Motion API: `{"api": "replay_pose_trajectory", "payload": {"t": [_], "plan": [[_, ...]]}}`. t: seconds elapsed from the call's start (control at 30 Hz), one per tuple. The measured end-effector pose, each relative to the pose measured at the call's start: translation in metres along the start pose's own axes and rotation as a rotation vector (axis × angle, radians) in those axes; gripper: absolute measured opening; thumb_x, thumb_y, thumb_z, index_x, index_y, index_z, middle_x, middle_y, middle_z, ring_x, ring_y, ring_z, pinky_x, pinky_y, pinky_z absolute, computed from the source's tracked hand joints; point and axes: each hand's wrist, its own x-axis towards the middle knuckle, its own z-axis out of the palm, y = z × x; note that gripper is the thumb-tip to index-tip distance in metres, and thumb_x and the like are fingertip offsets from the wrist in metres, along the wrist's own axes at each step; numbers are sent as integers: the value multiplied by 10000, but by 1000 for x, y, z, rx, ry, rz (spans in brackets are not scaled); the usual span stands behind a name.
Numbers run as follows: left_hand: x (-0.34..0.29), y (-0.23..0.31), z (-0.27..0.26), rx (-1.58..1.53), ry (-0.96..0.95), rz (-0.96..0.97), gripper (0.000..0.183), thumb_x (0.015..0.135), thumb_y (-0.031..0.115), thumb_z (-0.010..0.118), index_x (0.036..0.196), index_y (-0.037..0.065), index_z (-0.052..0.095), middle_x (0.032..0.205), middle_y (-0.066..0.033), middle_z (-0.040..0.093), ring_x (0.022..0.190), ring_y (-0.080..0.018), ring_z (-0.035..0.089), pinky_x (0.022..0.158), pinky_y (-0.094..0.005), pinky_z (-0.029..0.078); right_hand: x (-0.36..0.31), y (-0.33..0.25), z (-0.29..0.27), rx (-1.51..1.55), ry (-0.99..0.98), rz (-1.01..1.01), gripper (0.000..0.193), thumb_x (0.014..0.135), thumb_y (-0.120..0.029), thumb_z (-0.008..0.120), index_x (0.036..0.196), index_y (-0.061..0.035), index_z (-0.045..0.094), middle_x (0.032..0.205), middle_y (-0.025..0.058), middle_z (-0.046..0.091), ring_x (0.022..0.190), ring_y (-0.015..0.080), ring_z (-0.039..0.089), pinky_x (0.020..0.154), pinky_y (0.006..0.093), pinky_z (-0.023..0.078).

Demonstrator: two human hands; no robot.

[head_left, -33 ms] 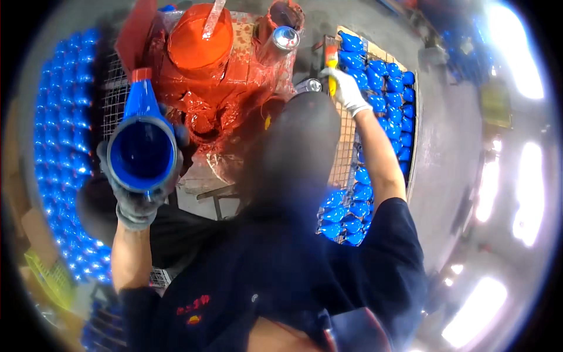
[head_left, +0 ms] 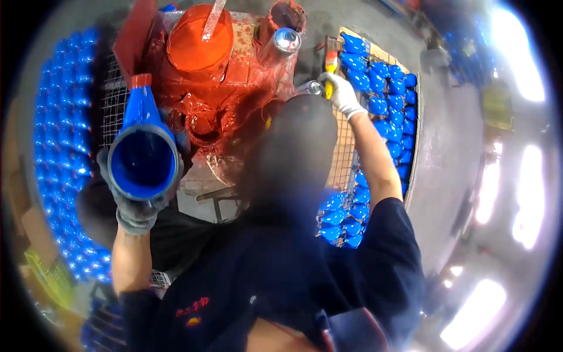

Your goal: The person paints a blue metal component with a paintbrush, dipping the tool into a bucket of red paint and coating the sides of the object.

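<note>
My left hand, in a grey glove, is closed around a hollow blue cone-shaped part. Its wide open end faces up at me, and its narrow far tip is red. Over at the right, my right hand in a white glove grips a paintbrush with a yellow handle and red-coated bristles pointing away from me. Between the hands, toward the far side, stands a bucket of red paint with a flat stick in it. The brush is apart from the blue part.
A paint-caked red stand bears the bucket and a metal can. Rows of shiny blue parts cover the left side; more blue parts lie on a wire rack at right. A red panel rises near the bucket.
My right hand has shifted slightly nearer and to the left with the paintbrush. The blue part in my left hand has dipped a little.
</note>
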Motion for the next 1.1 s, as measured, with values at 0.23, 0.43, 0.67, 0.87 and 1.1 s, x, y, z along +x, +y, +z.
{"api": "replay_pose_trajectory", "payload": {"t": [0.23, 0.43, 0.67, 0.87, 1.1], "plan": [[23, -16, -10, 121, 214, 106, 1160, 781, 633, 763, 1551, 4, 165, 1393, -314, 460, 1266, -459, 534, 1014, -473, 545, 2, 50, 129, -123, 97, 374, 379, 789, -149, 734, 1147, -141, 609, 1078, 201, 666, 975, 420, 648, 860, 486, 533], [17, -11, -26, 229, 432, 60, 1164, 761, 676, 758, 1558, 38, 200, 1335, -351, 471, 1152, -455, 612, 920, -478, 588, -12, 30, 74, -2, 210, 314, 391, 783, -105, 760, 1152, -83, 632, 1063, 178, 692, 1017, 364, 674, 884, 415, 536], [14, -11, -29, -84, 342, 6, 1035, 815, 664, 710, 1553, 100, 253, 1375, -342, 443, 1162, -488, 599, 864, -511, 616, -52, -130, -163, 95, 233, 127, 442, 756, -94, 855, 1117, -62, 603, 1207, 139, 692, 1059, 239, 682, 924, 338, 540], [19, -8, -18, -247, 142, -61, 980, 859, 687, 646, 1553, 112, 260, 1369, -325, 430, 1204, -519, 573, 911, -557, 588, -99, -256, -270, 475, -152, 38, 449, 697, -59, 867, 1080, -83, 634, 1196, 137, 678, 1060, 231, 677, 876, 364, 560], [-3, -12, -8, -55, 123, 18, 1015, 874, 764, 539, 1527, 29, 288, 1258, -325, 506, 1044, -465, 680, 590, -391, 626, -97, -319, -140, 811, -522, -183, 492, 685, -1, 852, 1099, -65, 593, 1045, 95, 666, 928, 185, 648, 832, 338, 536]]}}
